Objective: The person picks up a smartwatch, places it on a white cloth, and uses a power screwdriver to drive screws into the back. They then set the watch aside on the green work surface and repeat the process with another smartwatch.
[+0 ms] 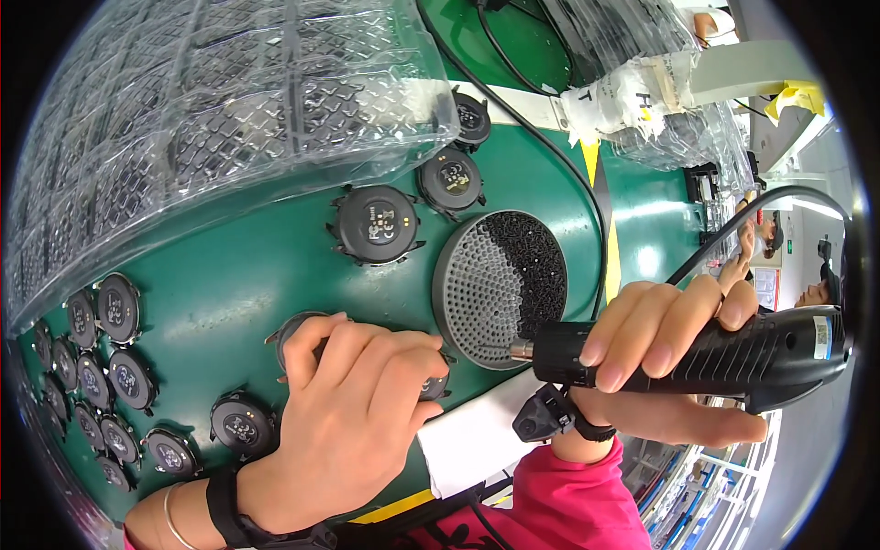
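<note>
Left hand (353,403): arched over a round watch casing (291,326), with a second casing (433,389) by the thumb — fingertips hidden, so I cannot tell whether it grasps or merely rests.
Right hand (655,335): wrapped around a black electric screwdriver (733,357), held nearly level.
Screwdriver heft: probably the heaviest piece here, stiff, its ribbed barrel unlikely to slip; best taken around that barrel, clear of the bit (495,348), with slack for the cable (807,191).
Bit position: over the bare-holed half of the round grey screw tray (467,302); contact cannot be told.
Screws (536,266): small, black, massed in the tray's right half; hard, easily scattered, awkward for bare fingers.
Watch casings (376,225): on the green table (229,284), under the left hand, beyond it and clustered at left; likely light, rigid and smooth-backed, prone to skid or scratch — hold by the rim, off the gold contacts.
Clear plastic trays (229,119): upper left; thin, slick, apt to flex, so lift by opposite edges.
</note>
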Available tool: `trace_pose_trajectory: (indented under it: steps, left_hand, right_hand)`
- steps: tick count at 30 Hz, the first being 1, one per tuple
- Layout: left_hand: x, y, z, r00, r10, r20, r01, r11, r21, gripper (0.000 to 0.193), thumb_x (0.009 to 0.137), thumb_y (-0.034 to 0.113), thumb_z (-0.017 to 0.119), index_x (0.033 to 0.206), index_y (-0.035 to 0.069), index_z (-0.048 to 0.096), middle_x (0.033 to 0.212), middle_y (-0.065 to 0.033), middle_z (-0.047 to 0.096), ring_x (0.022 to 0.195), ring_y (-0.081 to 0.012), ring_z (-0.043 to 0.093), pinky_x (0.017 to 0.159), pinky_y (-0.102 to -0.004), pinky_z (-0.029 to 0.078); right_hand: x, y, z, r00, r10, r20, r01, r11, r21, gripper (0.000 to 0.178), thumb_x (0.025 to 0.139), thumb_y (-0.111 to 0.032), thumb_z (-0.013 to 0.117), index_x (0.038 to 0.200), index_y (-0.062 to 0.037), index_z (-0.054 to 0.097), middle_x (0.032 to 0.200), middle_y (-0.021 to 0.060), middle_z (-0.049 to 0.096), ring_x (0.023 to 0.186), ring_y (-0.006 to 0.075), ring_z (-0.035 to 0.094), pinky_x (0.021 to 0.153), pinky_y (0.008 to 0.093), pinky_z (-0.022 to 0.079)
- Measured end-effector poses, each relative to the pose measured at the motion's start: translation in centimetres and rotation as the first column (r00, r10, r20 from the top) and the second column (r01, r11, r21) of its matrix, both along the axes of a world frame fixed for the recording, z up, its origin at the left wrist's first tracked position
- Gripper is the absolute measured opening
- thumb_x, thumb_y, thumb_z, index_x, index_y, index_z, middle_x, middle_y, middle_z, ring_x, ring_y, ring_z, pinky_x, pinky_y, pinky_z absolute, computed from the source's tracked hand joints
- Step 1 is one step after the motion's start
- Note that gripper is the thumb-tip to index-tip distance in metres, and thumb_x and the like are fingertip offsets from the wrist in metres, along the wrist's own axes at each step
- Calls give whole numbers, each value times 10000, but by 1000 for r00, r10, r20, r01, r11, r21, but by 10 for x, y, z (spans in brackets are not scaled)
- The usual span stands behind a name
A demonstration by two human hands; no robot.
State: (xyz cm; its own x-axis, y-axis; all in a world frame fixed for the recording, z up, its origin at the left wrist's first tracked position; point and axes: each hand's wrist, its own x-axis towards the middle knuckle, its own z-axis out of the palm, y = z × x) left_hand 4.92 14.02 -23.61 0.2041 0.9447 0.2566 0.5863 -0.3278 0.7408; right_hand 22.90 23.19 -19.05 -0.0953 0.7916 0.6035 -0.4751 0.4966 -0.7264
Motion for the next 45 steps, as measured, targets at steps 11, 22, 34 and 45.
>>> trace_pose_trajectory:
  steps: [11,22,34,45]
  left_hand:
    - [1,1,-2,998,1,56,1,999,-35,454,654,47,795,1008,101,515,1108,-58,663,985,-283,585,981,-507,302]
    - [-7,2,12,992,-109,70,117,987,-107,471,639,-38,712,1056,91,532,1140,-55,638,1016,-264,588,1012,-539,250]
    - [-22,8,3,875,-383,297,454,862,-226,566,657,-4,742,1162,134,527,1268,-68,635,1051,-256,597,959,-492,332]
    - [-25,12,3,833,-368,413,467,868,-169,697,694,24,770,1278,139,409,1287,-181,616,1041,-239,625,928,-431,331]
  right_hand:
    - [3,3,-3,994,108,33,-109,993,39,717,843,-615,687,1118,-21,394,744,87,530,465,178,544,376,286,489]
    - [1,2,-6,995,95,-12,-95,995,38,708,845,-594,696,1139,-18,408,761,82,523,483,170,534,405,297,474]
    - [1,2,-5,995,94,-23,-93,995,19,707,851,-594,684,1142,-9,414,766,71,517,485,164,527,415,295,471]
    - [8,8,-5,975,220,-4,-219,974,63,705,854,-586,686,1146,-8,409,776,61,508,492,161,528,447,290,476]
